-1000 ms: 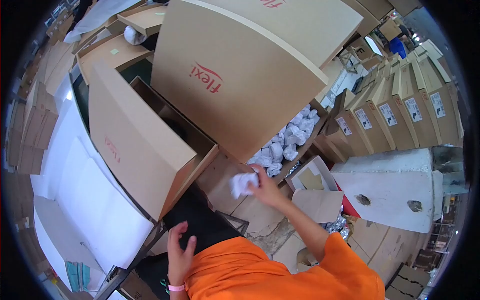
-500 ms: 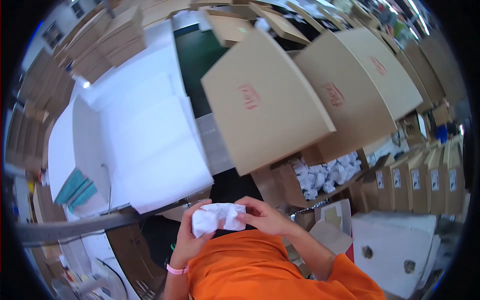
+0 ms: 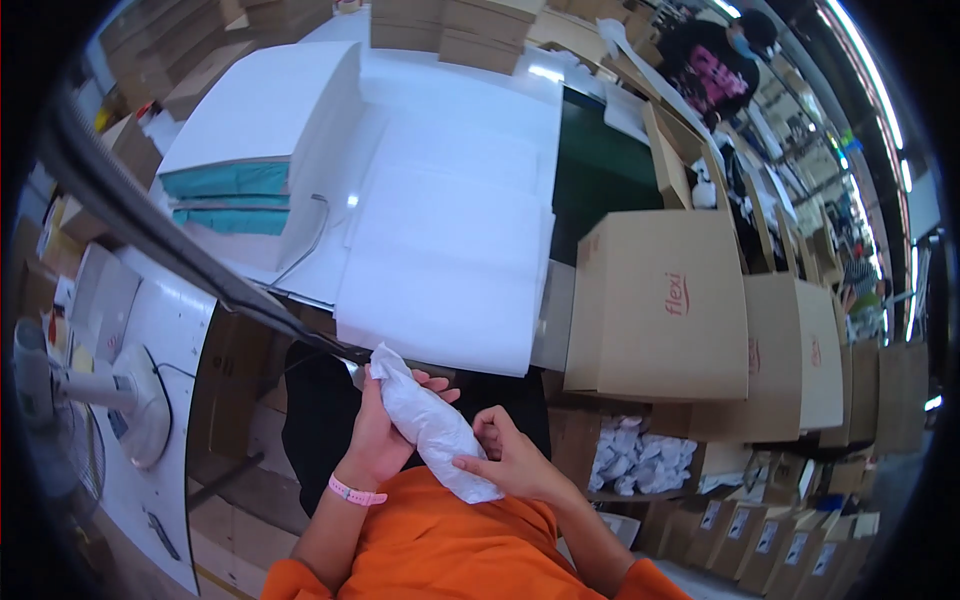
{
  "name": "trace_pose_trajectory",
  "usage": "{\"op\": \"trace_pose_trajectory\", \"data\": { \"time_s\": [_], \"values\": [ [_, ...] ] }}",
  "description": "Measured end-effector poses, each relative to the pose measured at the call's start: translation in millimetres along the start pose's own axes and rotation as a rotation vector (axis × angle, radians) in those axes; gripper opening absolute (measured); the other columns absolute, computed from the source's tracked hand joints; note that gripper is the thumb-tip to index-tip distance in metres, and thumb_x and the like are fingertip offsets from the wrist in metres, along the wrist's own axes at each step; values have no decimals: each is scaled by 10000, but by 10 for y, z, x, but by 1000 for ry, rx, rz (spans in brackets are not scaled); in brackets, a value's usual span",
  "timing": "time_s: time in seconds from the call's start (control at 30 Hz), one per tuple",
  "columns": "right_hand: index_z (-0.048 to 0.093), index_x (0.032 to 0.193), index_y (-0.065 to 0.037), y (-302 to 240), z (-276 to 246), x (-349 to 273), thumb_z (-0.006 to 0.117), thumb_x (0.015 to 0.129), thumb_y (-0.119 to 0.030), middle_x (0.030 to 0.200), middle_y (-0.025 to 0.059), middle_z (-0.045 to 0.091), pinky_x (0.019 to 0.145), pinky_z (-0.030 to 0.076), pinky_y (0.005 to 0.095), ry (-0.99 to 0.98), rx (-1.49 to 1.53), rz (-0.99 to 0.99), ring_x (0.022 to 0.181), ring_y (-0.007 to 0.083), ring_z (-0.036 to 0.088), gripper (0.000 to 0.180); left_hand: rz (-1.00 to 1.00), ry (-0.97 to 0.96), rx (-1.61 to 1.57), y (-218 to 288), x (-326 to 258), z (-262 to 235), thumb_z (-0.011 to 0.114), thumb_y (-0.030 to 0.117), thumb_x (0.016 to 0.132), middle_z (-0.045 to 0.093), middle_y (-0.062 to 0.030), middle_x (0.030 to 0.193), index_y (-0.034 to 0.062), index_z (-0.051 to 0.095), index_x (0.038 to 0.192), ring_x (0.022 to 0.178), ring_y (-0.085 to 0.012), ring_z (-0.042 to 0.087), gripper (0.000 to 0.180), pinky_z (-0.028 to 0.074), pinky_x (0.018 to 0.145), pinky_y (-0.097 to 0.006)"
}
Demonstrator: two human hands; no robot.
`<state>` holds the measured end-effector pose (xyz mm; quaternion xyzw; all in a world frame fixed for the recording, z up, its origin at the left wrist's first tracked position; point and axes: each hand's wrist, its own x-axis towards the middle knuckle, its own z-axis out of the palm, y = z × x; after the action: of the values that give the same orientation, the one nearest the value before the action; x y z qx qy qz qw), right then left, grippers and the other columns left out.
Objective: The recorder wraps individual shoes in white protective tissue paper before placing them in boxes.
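Note:
A long wad of white crumpled paper [image 3: 432, 425] lies across both my hands, close to my chest. My left hand [image 3: 378, 432] cups its upper end from beneath, with a pink band on the wrist. My right hand [image 3: 512, 462] grips its lower end with thumb and fingers. I wear an orange top. Just beyond my hands lies a stack of white flat sheets [image 3: 450, 255] on a table.
Brown cardboard boxes [image 3: 665, 305] stand in a row on my right, and an open box of white paper wads [image 3: 640, 460] sits below them. A white and teal stack [image 3: 255, 170] lies at the table's left. A white fan [image 3: 95, 395] stands far left. Another person in black [image 3: 720, 70] works at the back.
My view has swung left from the cardboard boxes to the white table. The paper wad, taken by my right hand from the box, is now stretched long between both hands.

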<state>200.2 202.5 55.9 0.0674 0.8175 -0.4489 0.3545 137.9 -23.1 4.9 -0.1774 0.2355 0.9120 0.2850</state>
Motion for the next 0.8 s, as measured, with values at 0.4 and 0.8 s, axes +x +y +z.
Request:
{"op": "trace_pose_trajectory", "data": {
  "time_s": [0.4, 0.8],
  "values": [
    [458, 1472, -37, -134, 132, 76, 872, 970, -50, 1391, 111, 613, 1103, 547, 374, 219, 342, -273, 1301, 190, 633, 650, 165, -92, 509, -308, -165, -19, 844, 129, 1017, 680, -101, 1428, 27, 547, 1511, 1322, -200, 660, 585, 587, 1038, -361],
    [618, 1308, -46, -54, -119, 97, 754, 1104, -198, 1227, 19, 675, 1003, 539, 295, -7, 764, -159, 1143, 93, 636, 289, 112, -208, 767, -27, -103, 46, 932, 55, 908, 756, -47, 1293, 21, 681, 1430, 1201, -155, 702, 580, 574, 1036, -336]
  ]
}}
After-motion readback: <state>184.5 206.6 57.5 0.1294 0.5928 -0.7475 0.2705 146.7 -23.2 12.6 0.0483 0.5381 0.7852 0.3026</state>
